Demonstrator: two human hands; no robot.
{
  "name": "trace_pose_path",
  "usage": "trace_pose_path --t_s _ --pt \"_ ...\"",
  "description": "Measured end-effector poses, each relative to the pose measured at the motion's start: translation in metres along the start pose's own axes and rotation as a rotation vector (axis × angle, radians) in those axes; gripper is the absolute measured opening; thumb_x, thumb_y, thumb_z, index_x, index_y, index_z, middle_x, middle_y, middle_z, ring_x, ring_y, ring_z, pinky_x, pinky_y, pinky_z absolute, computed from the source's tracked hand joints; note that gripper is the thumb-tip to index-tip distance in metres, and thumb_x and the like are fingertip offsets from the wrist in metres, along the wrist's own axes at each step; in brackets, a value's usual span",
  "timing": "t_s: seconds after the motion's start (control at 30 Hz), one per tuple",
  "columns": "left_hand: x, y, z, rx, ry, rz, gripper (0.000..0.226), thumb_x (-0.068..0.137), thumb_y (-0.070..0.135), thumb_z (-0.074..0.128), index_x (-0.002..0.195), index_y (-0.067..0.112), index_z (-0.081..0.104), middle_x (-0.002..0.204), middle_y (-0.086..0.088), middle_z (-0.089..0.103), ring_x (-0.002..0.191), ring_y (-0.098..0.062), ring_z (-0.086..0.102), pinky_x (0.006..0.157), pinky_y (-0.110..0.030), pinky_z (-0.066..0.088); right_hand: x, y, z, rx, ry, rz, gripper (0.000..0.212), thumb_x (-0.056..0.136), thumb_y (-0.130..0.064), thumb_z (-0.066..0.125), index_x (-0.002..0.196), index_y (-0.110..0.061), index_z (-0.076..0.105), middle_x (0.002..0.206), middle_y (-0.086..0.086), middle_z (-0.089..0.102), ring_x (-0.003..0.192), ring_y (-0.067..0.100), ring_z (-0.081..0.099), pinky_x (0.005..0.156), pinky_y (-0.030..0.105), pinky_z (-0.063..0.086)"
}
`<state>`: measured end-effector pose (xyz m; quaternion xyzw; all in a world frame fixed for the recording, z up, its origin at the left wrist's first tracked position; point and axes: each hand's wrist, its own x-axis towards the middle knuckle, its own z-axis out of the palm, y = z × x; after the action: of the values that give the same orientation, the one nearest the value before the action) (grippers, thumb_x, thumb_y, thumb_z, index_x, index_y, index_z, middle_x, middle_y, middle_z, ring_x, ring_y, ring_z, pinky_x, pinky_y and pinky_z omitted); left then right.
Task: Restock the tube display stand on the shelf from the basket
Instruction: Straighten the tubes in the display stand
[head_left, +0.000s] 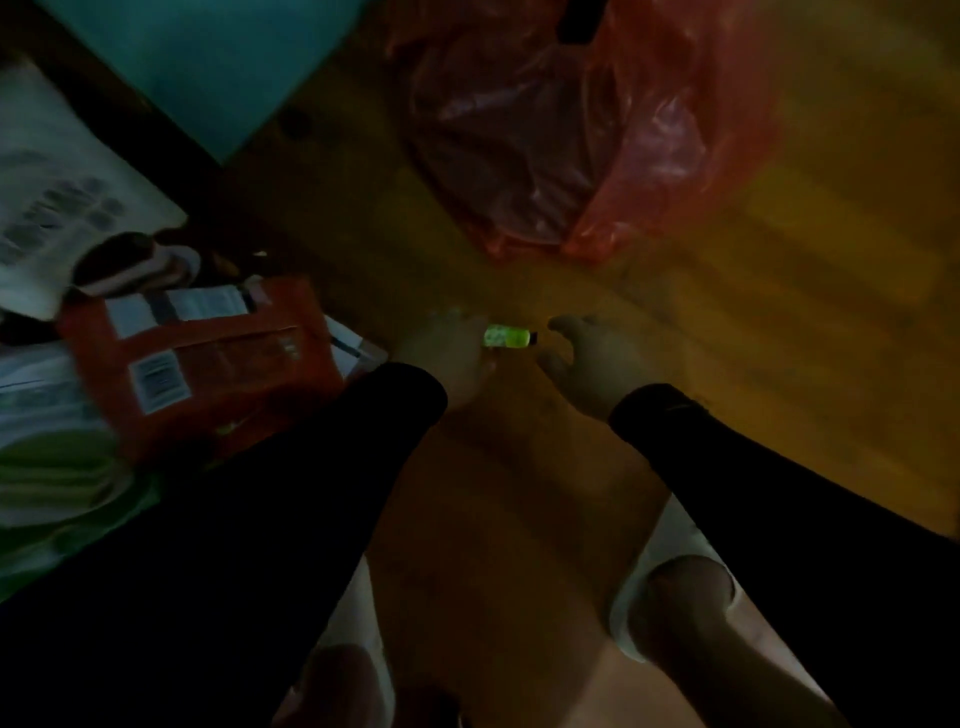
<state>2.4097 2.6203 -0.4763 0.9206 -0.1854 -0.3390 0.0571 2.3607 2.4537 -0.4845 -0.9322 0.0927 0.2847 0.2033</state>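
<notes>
The view is dark and blurred. My left hand (451, 358) grips a small bright green tube (506, 336) with a dark cap, held low over the wooden floor (805, 291). The capped end of the tube points right. My right hand (587, 358) hovers just right of the cap with its fingers spread and curled, holding nothing. Both arms wear dark sleeves. Neither a display stand nor a basket is recognisable in this frame.
A red plastic bag (582, 130) lies on the floor ahead. An orange packet (208, 364) with a barcode sits at the left on white and green packages (57, 467). A teal surface (208, 62) fills the top left. My knees (691, 608) show at the bottom.
</notes>
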Motion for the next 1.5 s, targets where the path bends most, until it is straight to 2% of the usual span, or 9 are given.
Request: trace_pose_path --t_s 0.2,0.4,0.53,0.67,0.83,1.07,1.23,1.37,1.5 --pt "0.057 -0.014 0.030 0.074 -0.041 -0.103 0.039 0.094 0.016 0.053 0.132 0.015 0.044 0.132 -0.013 0.042 0.120 -0.034 0.044 0.091 -0.043 0.043 0.068 0.020 0.046 0.046 -0.025 -0.008 0.039 0.097 -0.027 0.054 0.134 -0.019 0.046 0.124 0.014 0.048 0.091 0.029 0.056 0.071 0.035 0.043" --pt "0.062 -0.010 0.026 -0.036 -0.052 -0.110 0.037 0.095 0.011 0.051 0.132 0.013 0.043 0.127 -0.014 0.051 0.115 -0.032 0.052 0.081 -0.038 0.043 0.074 0.022 0.048 0.107 -0.037 -0.043 0.025 0.093 -0.023 0.058 0.116 -0.013 0.055 0.113 0.008 0.057 0.095 0.026 0.059 0.073 0.031 0.043" --pt "0.027 0.000 -0.009 -0.231 -0.068 -0.026 0.037 0.093 0.016 0.062 0.128 0.014 0.052 0.125 -0.009 0.059 0.111 -0.025 0.057 0.075 -0.028 0.037 0.040 0.026 0.005 0.220 -0.077 -0.039 0.015 0.086 -0.021 0.067 0.100 -0.020 0.060 0.102 0.002 0.064 0.093 0.021 0.062 0.081 0.040 0.052" --pt "-0.036 0.020 -0.058 -0.356 0.012 0.081 0.037 0.090 0.029 0.067 0.124 0.018 0.059 0.116 0.000 0.060 0.107 -0.019 0.058 0.079 -0.026 0.041 -0.023 0.019 -0.069 0.196 -0.135 -0.071 0.021 0.089 -0.030 0.067 0.109 -0.024 0.066 0.101 -0.006 0.064 0.094 0.017 0.062 0.080 0.035 0.051" --pt "-0.136 0.049 -0.128 -0.197 0.205 0.212 0.034 0.089 0.037 0.066 0.118 0.019 0.061 0.112 -0.003 0.052 0.101 -0.020 0.055 0.082 -0.030 0.043 -0.132 -0.021 -0.163 0.198 0.004 -0.188 0.033 0.089 -0.039 0.066 0.119 -0.025 0.063 0.110 -0.007 0.062 0.099 0.012 0.059 0.090 0.031 0.048" --pt "-0.313 0.071 -0.223 -0.191 0.477 0.274 0.028 0.086 0.039 0.069 0.108 0.022 0.065 0.090 0.005 0.046 0.085 -0.016 0.051 0.071 -0.029 0.036 -0.295 -0.100 -0.266 0.340 0.239 -0.412 0.019 0.082 -0.029 0.076 0.098 -0.024 0.068 0.086 -0.013 0.062 0.071 -0.003 0.056 0.064 0.013 0.044" --pt "-0.444 0.060 -0.281 -0.150 0.658 0.274 0.015 0.086 0.036 0.072 0.088 0.028 0.058 0.082 0.005 0.060 0.077 -0.016 0.057 0.063 -0.030 0.039 -0.384 -0.172 -0.306 0.109 0.330 -0.593 0.027 0.078 -0.039 0.075 0.101 -0.028 0.067 0.095 -0.010 0.067 0.085 0.007 0.063 0.078 0.032 0.054" --pt "-0.530 0.047 -0.310 -0.174 0.793 0.267 0.025 0.084 0.039 0.072 0.081 0.017 0.061 0.070 0.003 0.055 0.067 -0.013 0.053 0.058 -0.030 0.036 -0.437 -0.232 -0.315 0.125 0.326 -0.768 0.021 0.082 -0.028 0.075 0.101 -0.019 0.070 0.092 -0.007 0.071 0.074 -0.010 0.060 0.071 0.008 0.047" --pt "-0.590 0.024 -0.327 -0.311 0.915 0.279 0.023 0.081 0.034 0.077 0.080 0.013 0.068 0.073 -0.001 0.063 0.070 -0.017 0.058 0.068 -0.038 0.047 -0.474 -0.292 -0.316 0.226 0.325 -0.960 0.018 0.082 -0.022 0.076 0.097 -0.016 0.067 0.092 -0.001 0.073 0.084 0.009 0.068 0.077 0.016 0.051"
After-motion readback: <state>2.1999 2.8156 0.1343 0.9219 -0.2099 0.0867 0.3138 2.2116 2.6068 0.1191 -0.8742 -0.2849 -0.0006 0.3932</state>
